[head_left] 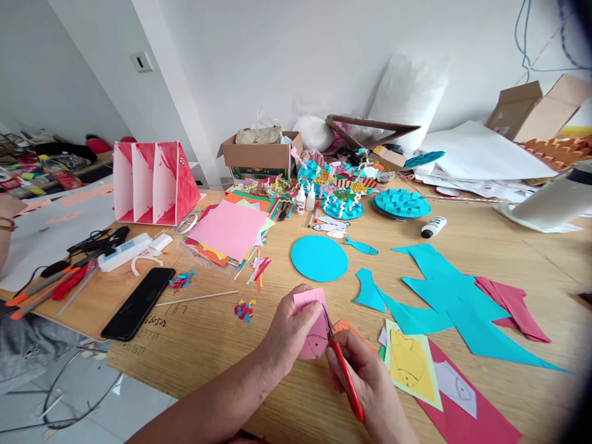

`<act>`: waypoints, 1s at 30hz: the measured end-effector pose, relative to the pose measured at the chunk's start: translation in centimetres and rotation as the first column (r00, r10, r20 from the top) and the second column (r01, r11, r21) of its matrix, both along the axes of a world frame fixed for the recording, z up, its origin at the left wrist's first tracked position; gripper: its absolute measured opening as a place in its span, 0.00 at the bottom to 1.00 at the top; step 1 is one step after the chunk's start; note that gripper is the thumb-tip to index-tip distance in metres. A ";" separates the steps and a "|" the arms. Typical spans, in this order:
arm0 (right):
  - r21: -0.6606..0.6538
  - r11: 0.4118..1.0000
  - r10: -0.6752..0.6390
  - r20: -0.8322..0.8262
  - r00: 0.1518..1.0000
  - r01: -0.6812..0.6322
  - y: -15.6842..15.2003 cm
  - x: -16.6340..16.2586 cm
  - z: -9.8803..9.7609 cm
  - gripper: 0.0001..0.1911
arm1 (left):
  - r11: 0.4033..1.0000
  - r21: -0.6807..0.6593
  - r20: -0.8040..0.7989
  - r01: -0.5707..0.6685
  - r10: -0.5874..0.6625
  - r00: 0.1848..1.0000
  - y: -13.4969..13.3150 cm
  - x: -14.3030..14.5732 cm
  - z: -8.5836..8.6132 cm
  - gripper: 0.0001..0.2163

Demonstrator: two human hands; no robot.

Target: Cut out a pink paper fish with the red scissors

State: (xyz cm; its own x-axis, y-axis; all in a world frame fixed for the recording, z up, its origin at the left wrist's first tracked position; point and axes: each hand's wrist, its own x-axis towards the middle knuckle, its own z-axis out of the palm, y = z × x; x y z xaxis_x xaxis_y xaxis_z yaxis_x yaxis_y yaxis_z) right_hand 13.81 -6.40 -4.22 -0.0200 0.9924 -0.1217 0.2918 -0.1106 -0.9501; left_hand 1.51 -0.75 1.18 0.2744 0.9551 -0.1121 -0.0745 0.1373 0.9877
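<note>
My left hand (287, 333) pinches a piece of pink paper (316, 346) with a fish drawn on it. In my right hand (363, 373) are red-handled scissors (346, 375), their blades at the paper's right edge. Close to the right hand lie a yellow sheet with a fish drawing (409, 364), an orange paper piece (354, 333) and a lilac paper fish (457, 388) on dark red paper (485, 425). Beyond the hands rest a blue paper disc (319, 258) and a small blue paper fish (363, 247).
Blue paper offcuts (444, 290) spread to the right. Leftward are a black phone (139, 303), a power strip (124, 251), a stack of coloured paper (229, 228) and a red-and-white rack (152, 185). Glue bottles (300, 200) and decorated blue discs stand behind. Another person's arm (7, 222) shows far left.
</note>
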 end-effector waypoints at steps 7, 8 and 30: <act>-0.003 1.000 -0.002 -0.054 0.999 0.002 -0.1 -0.1 0.0 0.15 | 1.000 0.016 0.074 -0.025 0.024 0.997 -0.1 0.3 0.1 0.09; -0.004 1.000 -0.004 -0.054 0.999 0.004 -0.1 -0.1 0.0 0.15 | 0.999 0.018 0.073 -0.028 0.027 0.997 -0.1 0.4 0.1 0.09; 0.002 0.999 -0.054 -0.005 0.999 0.054 0.0 -0.1 0.0 0.16 | 0.997 -0.073 0.106 -0.029 0.036 0.994 -0.3 0.5 -0.5 0.08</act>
State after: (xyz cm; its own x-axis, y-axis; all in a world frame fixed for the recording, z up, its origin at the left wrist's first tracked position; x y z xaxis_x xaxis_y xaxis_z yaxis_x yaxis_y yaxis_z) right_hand 13.71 -6.45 -4.21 0.0334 0.9923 -0.1197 0.2805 -0.1242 -0.9518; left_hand 2.00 -1.05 0.65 0.2574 0.9542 -0.1523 -0.1849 0.2033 0.9615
